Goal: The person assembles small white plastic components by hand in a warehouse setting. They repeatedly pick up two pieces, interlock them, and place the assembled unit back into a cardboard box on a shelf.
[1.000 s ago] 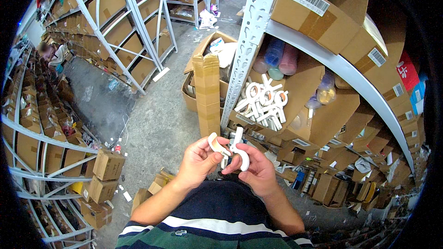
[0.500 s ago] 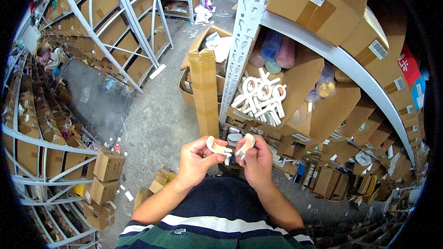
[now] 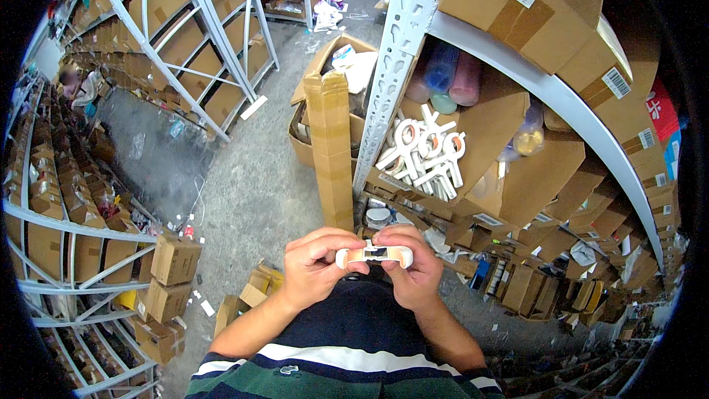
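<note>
Both my hands hold a white plastic spring clip [image 3: 375,255] in front of my waist. Peach-coloured pads line its two curved jaws, which are spread apart to left and right. Its left end is pinched between the thumb and fingers of my left hand [image 3: 314,262]. My right hand [image 3: 415,262] grips the other end the same way. The clip's handles are mostly hidden behind my fingers. Beyond my hands, a cardboard bin [image 3: 484,155] on the shelf holds a heap of similar white clips [image 3: 428,151] with round jaws.
A tall taped carton [image 3: 329,151] stands upright beside the grey metal shelf post [image 3: 402,52]. Behind it is an open box [image 3: 362,66] with packages. Rolled coloured items [image 3: 443,66] lie behind the clips. Stacked cartons [image 3: 173,260] and shelving are at left; a person [image 3: 85,92] is far off.
My hands have come closer together. The curved pieces, turned upward and apart before, now lie in line as one clip with its padded jaws facing me. The view has shifted slightly.
</note>
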### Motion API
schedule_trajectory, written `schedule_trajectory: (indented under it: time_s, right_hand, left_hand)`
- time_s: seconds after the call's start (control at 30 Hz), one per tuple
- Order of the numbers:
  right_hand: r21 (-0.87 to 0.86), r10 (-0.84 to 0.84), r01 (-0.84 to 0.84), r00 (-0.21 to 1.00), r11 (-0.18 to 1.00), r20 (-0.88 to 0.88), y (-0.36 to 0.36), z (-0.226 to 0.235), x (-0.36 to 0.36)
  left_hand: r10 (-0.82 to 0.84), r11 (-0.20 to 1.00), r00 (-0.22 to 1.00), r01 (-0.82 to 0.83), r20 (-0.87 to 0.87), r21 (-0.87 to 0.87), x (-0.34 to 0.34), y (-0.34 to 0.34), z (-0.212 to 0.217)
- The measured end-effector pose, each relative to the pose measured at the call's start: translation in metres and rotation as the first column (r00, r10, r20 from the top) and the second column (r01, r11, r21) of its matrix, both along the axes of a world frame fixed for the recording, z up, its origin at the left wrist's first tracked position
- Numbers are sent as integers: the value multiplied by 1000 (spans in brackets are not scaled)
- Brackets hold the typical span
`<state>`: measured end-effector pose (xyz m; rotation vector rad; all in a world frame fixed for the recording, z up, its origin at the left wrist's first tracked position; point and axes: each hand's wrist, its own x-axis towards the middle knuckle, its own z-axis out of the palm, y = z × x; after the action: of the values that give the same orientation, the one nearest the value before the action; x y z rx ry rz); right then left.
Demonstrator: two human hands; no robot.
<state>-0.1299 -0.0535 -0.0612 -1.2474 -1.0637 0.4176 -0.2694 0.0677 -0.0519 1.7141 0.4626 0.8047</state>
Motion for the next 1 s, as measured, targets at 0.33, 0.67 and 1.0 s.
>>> schedule_trajectory:
  time_s: [0.33,0.67,1.0]
  right_hand:
    - [16,-61,59,990,998,125,-2,1,-4]
    - [51,-168,161,966,986,195,1,-2,-9]
    - [165,-194,160,957,973,216,4,-5,1]
  left_hand:
    - [-15,990,986,-8,167,141,-1,-6,-3]
    - [95,987,988,-109,124,114,4,-13,0]
    - [23,945,981,-83,191,316,11,-9,-4]
